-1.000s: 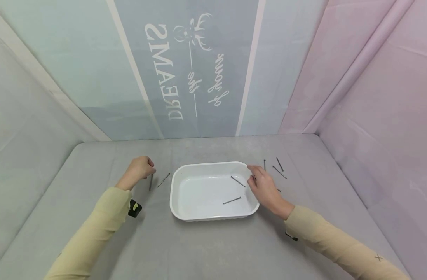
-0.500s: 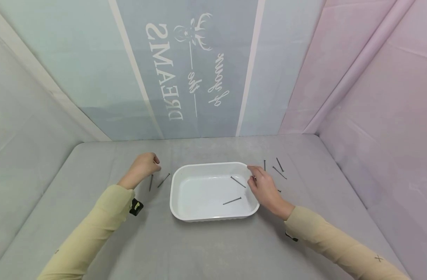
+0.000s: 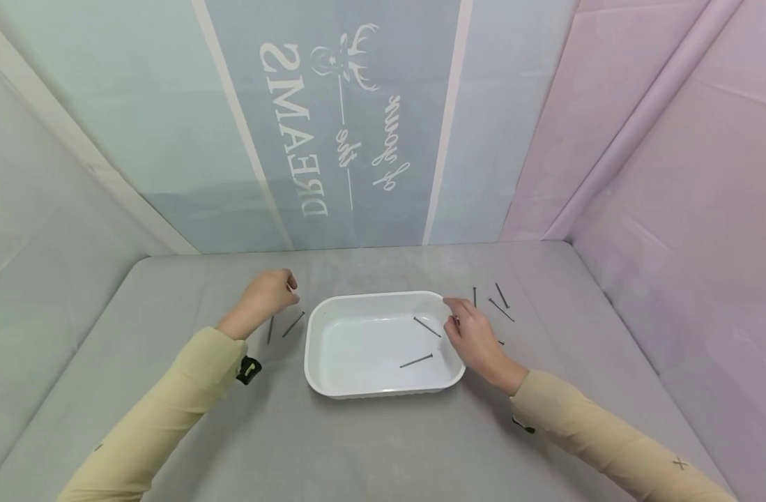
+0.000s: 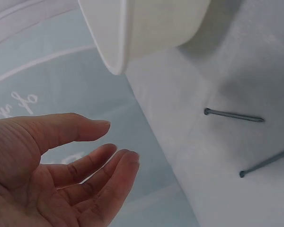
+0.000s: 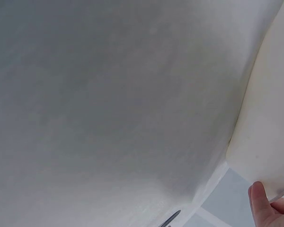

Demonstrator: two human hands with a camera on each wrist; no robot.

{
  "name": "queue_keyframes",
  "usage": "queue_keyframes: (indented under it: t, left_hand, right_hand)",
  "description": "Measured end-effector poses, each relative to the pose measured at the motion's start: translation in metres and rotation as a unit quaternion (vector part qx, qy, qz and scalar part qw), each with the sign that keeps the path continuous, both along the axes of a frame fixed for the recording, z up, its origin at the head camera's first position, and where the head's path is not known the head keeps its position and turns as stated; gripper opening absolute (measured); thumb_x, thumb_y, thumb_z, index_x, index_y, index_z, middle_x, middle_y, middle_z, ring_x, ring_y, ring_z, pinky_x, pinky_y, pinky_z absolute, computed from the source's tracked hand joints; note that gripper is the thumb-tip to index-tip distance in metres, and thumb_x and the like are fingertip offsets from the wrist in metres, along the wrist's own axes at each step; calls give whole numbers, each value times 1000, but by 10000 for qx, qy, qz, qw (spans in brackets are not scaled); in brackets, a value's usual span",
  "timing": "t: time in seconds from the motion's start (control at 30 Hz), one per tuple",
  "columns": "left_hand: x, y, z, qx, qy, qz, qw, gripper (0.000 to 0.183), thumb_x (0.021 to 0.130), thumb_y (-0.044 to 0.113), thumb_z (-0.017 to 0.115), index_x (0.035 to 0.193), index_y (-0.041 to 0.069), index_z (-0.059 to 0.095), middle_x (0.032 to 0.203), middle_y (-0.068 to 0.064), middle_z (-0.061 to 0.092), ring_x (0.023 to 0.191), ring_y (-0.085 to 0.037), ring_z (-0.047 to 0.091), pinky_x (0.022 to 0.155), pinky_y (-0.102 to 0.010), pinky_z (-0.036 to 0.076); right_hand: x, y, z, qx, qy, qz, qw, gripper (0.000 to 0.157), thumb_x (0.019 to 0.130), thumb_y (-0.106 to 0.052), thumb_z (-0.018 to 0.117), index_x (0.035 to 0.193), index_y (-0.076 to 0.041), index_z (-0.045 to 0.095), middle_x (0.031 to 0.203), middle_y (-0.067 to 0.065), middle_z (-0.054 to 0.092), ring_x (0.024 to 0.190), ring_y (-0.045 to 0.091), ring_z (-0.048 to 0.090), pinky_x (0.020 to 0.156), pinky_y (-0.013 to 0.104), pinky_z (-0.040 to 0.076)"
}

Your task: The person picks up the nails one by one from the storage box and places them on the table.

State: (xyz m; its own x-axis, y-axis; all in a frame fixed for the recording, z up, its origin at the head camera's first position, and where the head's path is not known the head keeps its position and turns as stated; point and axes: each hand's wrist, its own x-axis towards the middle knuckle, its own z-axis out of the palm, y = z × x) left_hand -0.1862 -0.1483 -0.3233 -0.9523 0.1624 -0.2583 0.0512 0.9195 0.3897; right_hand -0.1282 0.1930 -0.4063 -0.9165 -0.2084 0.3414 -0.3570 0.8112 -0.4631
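Observation:
My left hand [image 3: 262,300] hovers to the left of a white rectangular tray [image 3: 383,392], thumb and fingers loosely bent and apart, with nothing between them in the left wrist view. Below it on the grey surface lie two dark nails, one nail [image 3: 293,324] near the tray and another nail [image 3: 270,330] just left of it. At the tray's right side, my right hand [image 3: 477,338] grips the rim, the thumb [image 5: 259,201] against the outer wall. Inside the tray are two nails, an upper nail [image 3: 427,326] and a lower nail [image 3: 416,360].
Right of the tray lie several more nails, among them a nail [image 3: 502,295] at the back and a slanted nail [image 3: 502,309]; one is partly hidden behind the right hand. A printed cloth wall [image 3: 370,209] rises behind the grey surface [image 3: 370,446], with cloth walls at both sides.
My left hand has moved right and slightly away from me, past the two nails toward the tray. The right hand, the tray and the nails have stayed in place.

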Motion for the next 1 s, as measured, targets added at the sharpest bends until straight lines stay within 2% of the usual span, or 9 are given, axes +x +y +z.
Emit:
queue_keyframes:
  t: [0.27,0.67,1.0]
  left_hand:
    - [2,17,10,-109,0,-78,9999,24,83,9,58,103,-3,58,98,-17,60,84,-28,57,68,-37,48]
    - [4,36,19,-283,198,-368,9987,25,83,11,60,104,-3,58,97,-15,62,87,-28,57,73,-39,48]
    - [5,54,21,-542,644,-786,9933,27,82,12,62,105,-2,60,98,-15,61,88,-28,58,74,-38,48]
  right_hand:
    - [-2,0,1,-5,41,61,10000,34,84,2,51,118,7,53,112,19,56,88,22,61,68,22,52]
    - [-4,2,3,-36,-9,74,10000,34,84,2,51,118,7,53,113,19,55,88,22,61,68,23,52]
    - [-3,2,4,-91,33,116,9999,33,84,3,50,117,7,53,112,19,56,87,22,61,68,24,52]
